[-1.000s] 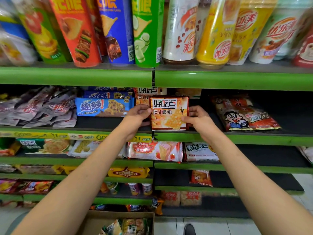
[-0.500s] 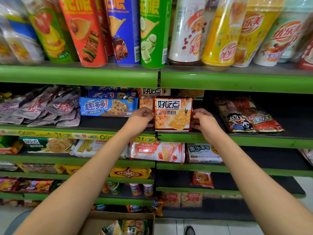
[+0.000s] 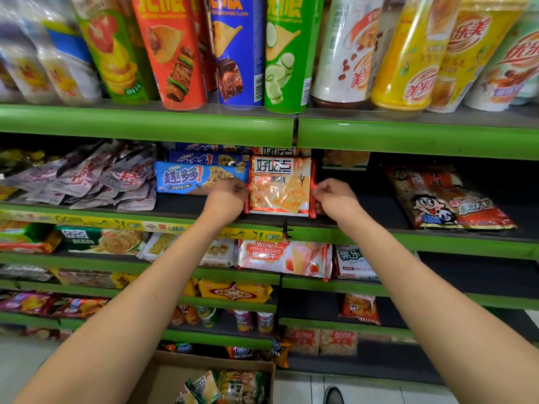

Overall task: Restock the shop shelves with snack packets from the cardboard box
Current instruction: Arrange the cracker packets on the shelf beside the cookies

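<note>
An orange and white biscuit packet (image 3: 281, 186) stands upright near the front of the second green shelf (image 3: 408, 237). My left hand (image 3: 227, 196) pinches its left edge and my right hand (image 3: 335, 196) pinches its right edge. More packets of the same kind stand behind it. The cardboard box (image 3: 163, 374) sits on the floor at the bottom centre, with several green and yellow snack packets (image 3: 224, 387) in it.
Blue cookie packets (image 3: 189, 177) lie left of the held packet and a red cartoon packet (image 3: 449, 199) lies to the right. Chip tubes (image 3: 172, 51) and drink cups (image 3: 405, 53) fill the top shelf. Lower shelves hold wafers (image 3: 284, 259) and other snacks. A shoe (image 3: 334, 395) shows beside the box.
Both hands have slid a little lower along the packet's edges and the fingers have curled in. The packet has stayed upright on the shelf.
</note>
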### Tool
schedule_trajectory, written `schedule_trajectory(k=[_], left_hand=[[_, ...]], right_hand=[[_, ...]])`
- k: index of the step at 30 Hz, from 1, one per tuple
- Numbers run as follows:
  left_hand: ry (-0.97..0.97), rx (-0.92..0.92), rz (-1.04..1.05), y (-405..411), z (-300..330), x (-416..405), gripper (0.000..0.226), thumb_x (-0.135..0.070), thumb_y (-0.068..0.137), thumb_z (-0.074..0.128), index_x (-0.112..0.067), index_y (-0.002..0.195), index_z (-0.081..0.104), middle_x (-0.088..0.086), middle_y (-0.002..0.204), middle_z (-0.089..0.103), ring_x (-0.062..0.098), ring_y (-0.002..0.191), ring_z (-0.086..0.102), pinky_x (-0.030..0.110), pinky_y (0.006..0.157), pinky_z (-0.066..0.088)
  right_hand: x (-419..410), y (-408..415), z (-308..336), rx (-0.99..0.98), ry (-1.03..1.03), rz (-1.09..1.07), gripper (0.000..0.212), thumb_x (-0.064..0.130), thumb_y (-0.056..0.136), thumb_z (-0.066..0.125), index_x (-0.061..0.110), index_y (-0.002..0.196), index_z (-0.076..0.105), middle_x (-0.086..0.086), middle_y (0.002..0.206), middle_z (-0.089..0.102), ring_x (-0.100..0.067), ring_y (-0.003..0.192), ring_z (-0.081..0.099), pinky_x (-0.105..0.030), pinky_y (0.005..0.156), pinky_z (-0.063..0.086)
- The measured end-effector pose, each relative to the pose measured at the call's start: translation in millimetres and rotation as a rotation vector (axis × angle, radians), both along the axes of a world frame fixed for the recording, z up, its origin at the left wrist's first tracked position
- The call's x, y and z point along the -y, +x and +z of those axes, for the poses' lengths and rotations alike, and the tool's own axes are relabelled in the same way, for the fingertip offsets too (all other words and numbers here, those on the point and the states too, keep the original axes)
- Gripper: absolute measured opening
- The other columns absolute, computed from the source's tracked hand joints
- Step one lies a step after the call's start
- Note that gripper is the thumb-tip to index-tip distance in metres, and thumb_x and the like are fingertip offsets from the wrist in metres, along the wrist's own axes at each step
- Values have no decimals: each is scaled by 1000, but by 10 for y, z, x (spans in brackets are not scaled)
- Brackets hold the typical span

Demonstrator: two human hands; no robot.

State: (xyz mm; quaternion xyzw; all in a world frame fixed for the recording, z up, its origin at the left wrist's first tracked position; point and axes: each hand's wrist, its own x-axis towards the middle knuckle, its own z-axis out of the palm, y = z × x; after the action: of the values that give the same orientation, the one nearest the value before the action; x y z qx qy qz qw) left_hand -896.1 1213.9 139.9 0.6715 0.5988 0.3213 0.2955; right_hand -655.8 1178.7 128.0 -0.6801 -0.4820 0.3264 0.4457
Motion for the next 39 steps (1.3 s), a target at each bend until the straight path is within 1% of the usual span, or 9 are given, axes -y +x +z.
schedule_trajectory(k=[7,14,17,22,25,28,31,35,39], left_hand=[[-24,-124,10,39,80,-32,26,-17,99,49,-7,110,70,13,107,70,27,83,61,26,70,43],[-58,-58,-26,-6,57,67,22,-17,97,51,-6,100,69,14,85,67,28,76,59,28,64,41],[-89,-29,-19,-24,79,78,22,-21,97,51,-8,99,69,5,71,61,24,70,57,27,59,40],[-67,79,30,-106,87,153,20,-21,96,53,-8,100,67,14,86,67,25,73,58,34,67,47],[-57,178,19,-125,111,290,13,-18,96,55,-17,93,68,6,91,69,18,71,59,31,69,53],[-83,265,-37,-100,138,509,14,-12,96,56,-18,89,67,3,84,70,4,56,58,15,52,48],[-104,318,-61,-123,147,775,11,-13,97,58,-14,92,67,3,79,69,2,51,57,13,47,44],[-165,409,0,-297,-6,1146,13,-8,96,57,-13,89,66,1,73,68,8,54,59,20,46,46],[-258,422,175,-566,-533,1631,15,-8,96,56,-13,87,67,-6,66,69,7,53,59,20,44,46]], right_hand=[[26,-32,-6,47,-33,-4,14,21,96,57,27,84,56,-2,79,66,-13,57,59,-22,48,49],[25,-4,-26,93,-35,12,10,25,94,57,28,85,56,-1,80,67,-13,57,62,-39,67,59],[62,-13,15,82,-18,18,13,24,93,59,32,85,53,-1,92,66,-14,63,62,-36,64,58],[268,-38,122,43,74,-18,18,21,91,61,36,87,52,2,96,61,-18,78,61,-40,75,58],[454,-111,176,54,118,31,13,21,92,58,34,88,58,2,93,63,-17,78,62,-38,72,57],[620,-234,230,70,149,97,14,20,94,57,32,89,60,3,87,64,-10,69,60,-28,66,55],[760,-365,234,67,139,193,14,18,95,56,30,88,60,3,85,64,-5,66,60,-21,62,54],[941,-499,80,-26,75,334,11,16,94,57,23,86,62,3,80,63,-2,61,61,-24,59,56],[1162,-641,-413,-76,-72,433,21,34,85,62,33,65,57,13,59,59,-7,58,61,-44,70,58]])
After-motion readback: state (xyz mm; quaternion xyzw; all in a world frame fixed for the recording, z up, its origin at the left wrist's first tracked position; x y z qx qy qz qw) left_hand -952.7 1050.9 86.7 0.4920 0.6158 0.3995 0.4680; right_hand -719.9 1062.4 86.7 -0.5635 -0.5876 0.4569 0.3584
